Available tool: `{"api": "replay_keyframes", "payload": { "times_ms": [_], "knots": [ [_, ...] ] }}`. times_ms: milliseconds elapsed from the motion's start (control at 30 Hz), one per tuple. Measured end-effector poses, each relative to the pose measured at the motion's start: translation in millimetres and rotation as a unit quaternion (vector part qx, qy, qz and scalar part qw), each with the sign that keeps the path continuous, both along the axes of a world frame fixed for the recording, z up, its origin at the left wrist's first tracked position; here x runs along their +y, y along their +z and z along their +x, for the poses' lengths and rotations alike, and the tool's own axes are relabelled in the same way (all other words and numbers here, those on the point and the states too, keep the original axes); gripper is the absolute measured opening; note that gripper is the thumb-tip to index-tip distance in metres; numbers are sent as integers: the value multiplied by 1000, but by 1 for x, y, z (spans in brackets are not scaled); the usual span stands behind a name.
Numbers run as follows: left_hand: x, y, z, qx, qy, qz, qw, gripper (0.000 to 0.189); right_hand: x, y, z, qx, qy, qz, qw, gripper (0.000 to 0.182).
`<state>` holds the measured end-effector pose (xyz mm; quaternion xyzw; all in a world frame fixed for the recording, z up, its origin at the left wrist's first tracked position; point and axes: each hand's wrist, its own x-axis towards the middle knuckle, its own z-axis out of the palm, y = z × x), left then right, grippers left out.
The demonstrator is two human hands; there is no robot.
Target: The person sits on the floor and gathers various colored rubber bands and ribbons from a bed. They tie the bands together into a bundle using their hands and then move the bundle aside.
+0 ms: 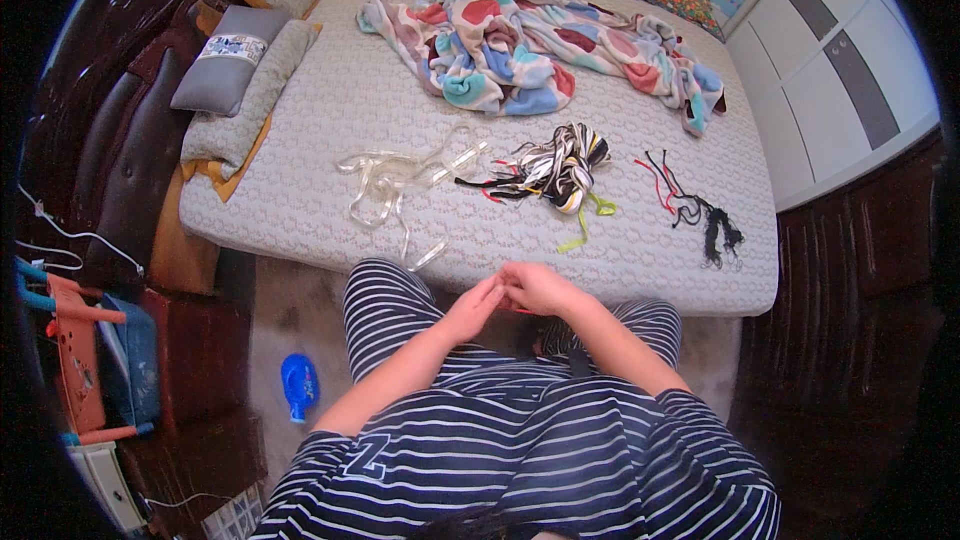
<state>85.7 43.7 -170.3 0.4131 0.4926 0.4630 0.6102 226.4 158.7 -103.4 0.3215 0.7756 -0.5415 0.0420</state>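
Observation:
My left hand (474, 309) and my right hand (538, 289) meet between my knees, just below the bed's front edge. Their fingers touch, and a bit of something red shows beneath my right hand; whether either hand holds it, I cannot tell. Before me on the bed (300, 225) lie a loose tangle of clear, flat plastic straps (373, 191) at left, and a knotted bundle of black, white and yellow cords (570, 169) in the middle. A yellow-green ribbon (574, 242) sticks out of that bundle. Thin black and red cords (686, 204) with a frayed black clump lie at right.
A crumpled spotted blanket (502, 52) lies farther back on the bed. Cushions, one of them grey (225, 64), rest at the left. A blue plastic object (300, 382) is on the floor at left, near an orange and blue plastic frame (79, 352). A white wardrobe (817, 97) stands at right.

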Motion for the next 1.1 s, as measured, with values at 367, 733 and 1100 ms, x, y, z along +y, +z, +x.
{"api": "replay_keyframes", "payload": {
  "times_ms": [367, 733, 1100],
  "knots": [
    [13, 3, -22, -141, 130, -221, 956, 26, 116, -135, -76, -152, -44, 304, 939, 41],
    [37, -25, -25, -42, 334, -51, 940, 31, 93, -141, -27, -127, 88, 160, 975, 28],
    [39, 0, 11, -221, -11, -156, 963, 27, 53, 21, 45, 55, 34, -111, 992, 30]
  ]
}}
